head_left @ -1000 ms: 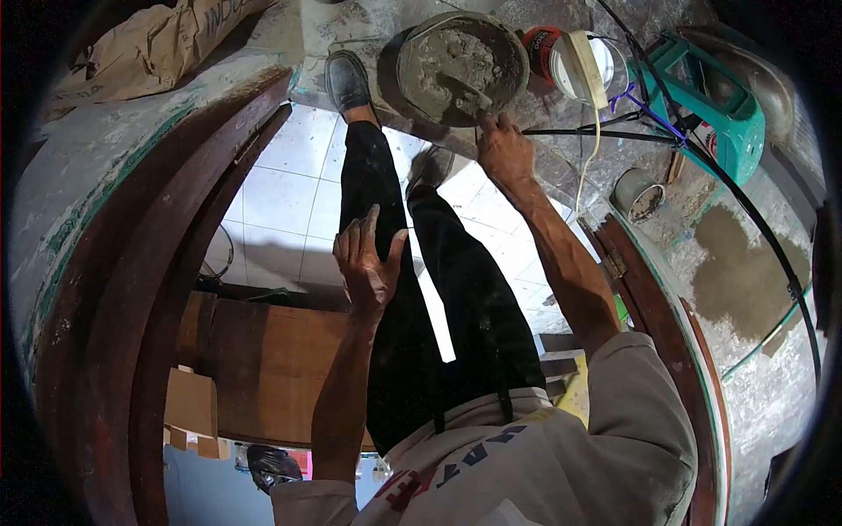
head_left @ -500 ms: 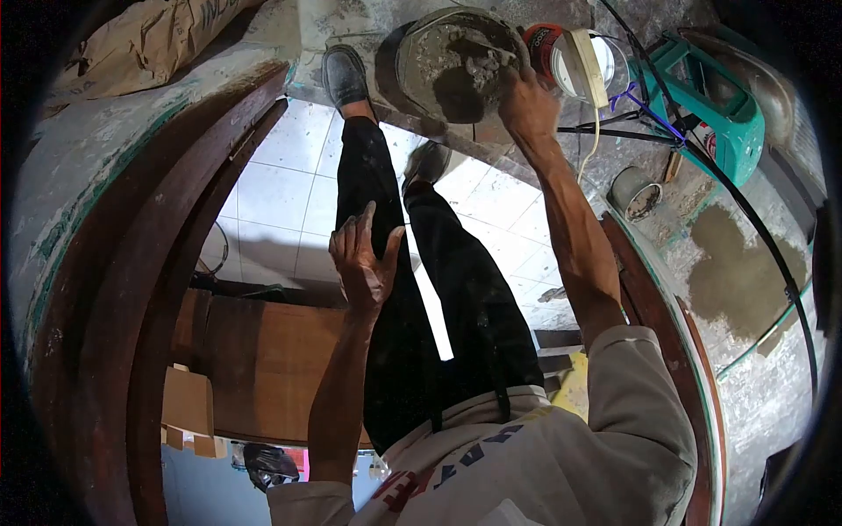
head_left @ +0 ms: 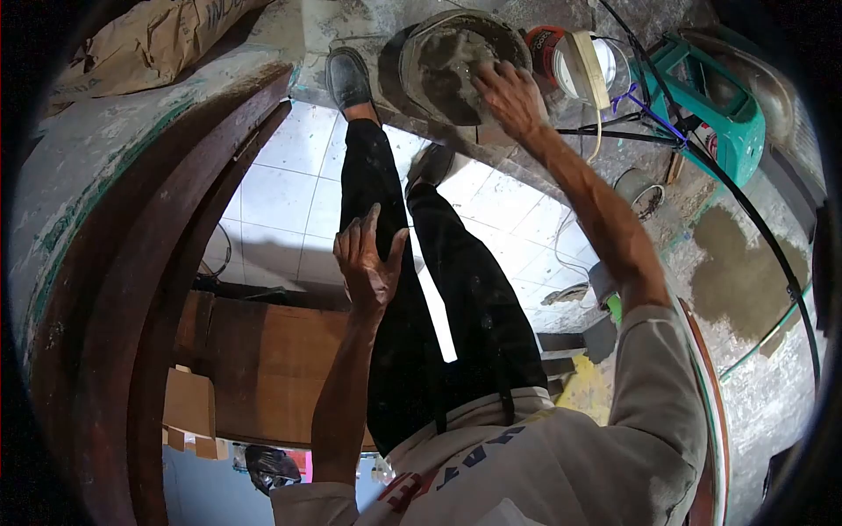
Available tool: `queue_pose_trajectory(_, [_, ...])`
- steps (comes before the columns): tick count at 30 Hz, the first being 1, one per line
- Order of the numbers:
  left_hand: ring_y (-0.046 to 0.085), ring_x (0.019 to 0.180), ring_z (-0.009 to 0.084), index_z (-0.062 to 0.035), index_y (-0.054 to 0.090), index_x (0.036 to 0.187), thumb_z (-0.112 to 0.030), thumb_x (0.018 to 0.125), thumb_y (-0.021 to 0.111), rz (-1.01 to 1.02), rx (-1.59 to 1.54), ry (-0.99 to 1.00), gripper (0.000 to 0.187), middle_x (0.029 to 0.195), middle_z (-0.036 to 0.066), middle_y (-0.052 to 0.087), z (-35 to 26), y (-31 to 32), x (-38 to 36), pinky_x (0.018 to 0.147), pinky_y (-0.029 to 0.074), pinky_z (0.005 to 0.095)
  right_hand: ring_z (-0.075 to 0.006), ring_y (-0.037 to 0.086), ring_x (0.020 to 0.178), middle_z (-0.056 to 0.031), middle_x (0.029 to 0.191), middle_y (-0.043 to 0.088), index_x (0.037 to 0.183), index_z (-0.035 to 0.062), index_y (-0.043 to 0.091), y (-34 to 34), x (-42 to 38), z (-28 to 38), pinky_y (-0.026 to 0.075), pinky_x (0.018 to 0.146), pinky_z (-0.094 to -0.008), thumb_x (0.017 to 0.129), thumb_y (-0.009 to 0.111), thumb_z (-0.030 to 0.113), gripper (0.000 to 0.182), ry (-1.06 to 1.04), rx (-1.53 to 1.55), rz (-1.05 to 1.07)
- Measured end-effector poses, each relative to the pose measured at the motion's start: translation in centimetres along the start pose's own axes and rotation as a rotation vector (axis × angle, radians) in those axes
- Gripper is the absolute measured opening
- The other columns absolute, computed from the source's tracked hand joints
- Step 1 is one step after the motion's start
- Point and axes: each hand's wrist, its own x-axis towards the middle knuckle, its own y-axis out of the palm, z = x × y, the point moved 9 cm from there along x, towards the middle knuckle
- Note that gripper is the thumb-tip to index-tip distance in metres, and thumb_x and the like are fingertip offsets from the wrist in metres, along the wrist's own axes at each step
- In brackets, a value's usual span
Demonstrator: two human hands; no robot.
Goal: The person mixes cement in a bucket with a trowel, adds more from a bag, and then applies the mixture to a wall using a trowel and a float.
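Observation:
A round basin (head_left: 412, 81) of wet grey mortar (head_left: 443, 60) sits on the raised ledge at the top of the view. My right hand (head_left: 511, 95) reaches over the basin's right side, knuckles up. Its fingers are bent and spread, with the tips down at the mortar, and nothing shows in its grasp. Over my left thigh hovers my left hand (head_left: 368, 263), which holds nothing. Its thumb and fingers stand apart, and grey dust coats them.
Right of the basin stand a red-and-white bucket (head_left: 544, 51) with a power strip (head_left: 586, 70) across it, and a green plastic stool (head_left: 732, 118). Black cables (head_left: 763, 223) cross the right side. A brown paper sack (head_left: 149, 44) lies top left. White tiles (head_left: 281, 197) lie below the ledge.
My right hand has moved left from the basin's right rim, further over the mortar. The mortar's surface has shifted and its lump looks flatter. My left hand has hardly moved.

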Motion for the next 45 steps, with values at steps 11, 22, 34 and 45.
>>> queue_pose_trajectory(11, [0.064, 0.115, 0.0355, -0.0003, 0.064, 0.138, -0.043, 0.1, 0.072, -0.013, -0.017, -0.003, 0.058, 0.12, 0.021, 0.069, 0.2, -0.2, 0.0, 0.103, 0.042, 0.0519, -0.0386, 0.065, 0.103, -0.0182, 0.129, 0.058, 0.138, 0.0089, 0.06, 7.6, -0.6, -3.3, 0.059, 0.079, -0.0511, 0.092, 0.066, 0.011, 0.046, 0.285, 0.215, 0.07])
queue_pose_trajectory(22, [0.062, 0.116, 0.0359, -0.0026, 0.065, 0.136, -0.042, 0.096, 0.075, -0.02, -0.022, -0.021, 0.057, 0.12, 0.019, 0.068, 0.1, -0.4, 0.0, 0.105, 0.044, 0.0496, -0.0488, 0.067, 0.113, -0.0246, 0.135, 0.059, 0.131, 0.0068, 0.062, 9.8, -4.0, 1.5, 0.058, 0.092, -0.0565, 0.092, 0.063, 0.016, 0.04, 0.857, 0.703, 0.357])
queue_pose_trajectory(34, [0.064, 0.114, 0.0367, 0.0011, 0.063, 0.136, -0.033, 0.097, 0.076, -0.021, -0.039, 0.021, 0.053, 0.122, 0.02, 0.069, 0.0, -0.3, -0.5, 0.103, 0.043, 0.0517, -0.0486, 0.069, 0.103, -0.0256, 0.122, 0.066, 0.12, 0.0132, 0.069, 14.7, -7.3, 0.0, 0.058, 0.088, -0.0553, 0.095, 0.064, 0.035, 0.034, 0.799, 0.666, 0.52])
queue_pose_trajectory(45, [0.064, 0.115, 0.0374, 0.0027, 0.065, 0.134, -0.034, 0.097, 0.076, -0.02, -0.017, 0.023, 0.054, 0.121, 0.021, 0.07, 0.3, -0.3, -0.2, 0.101, 0.045, 0.0533, -0.048, 0.071, 0.101, -0.0253, 0.128, 0.063, 0.136, 0.0186, 0.063, 6.2, -1.7, 1.5, 0.059, 0.084, -0.0583, 0.096, 0.054, 0.02, 0.041, 0.788, 0.528, 0.261])
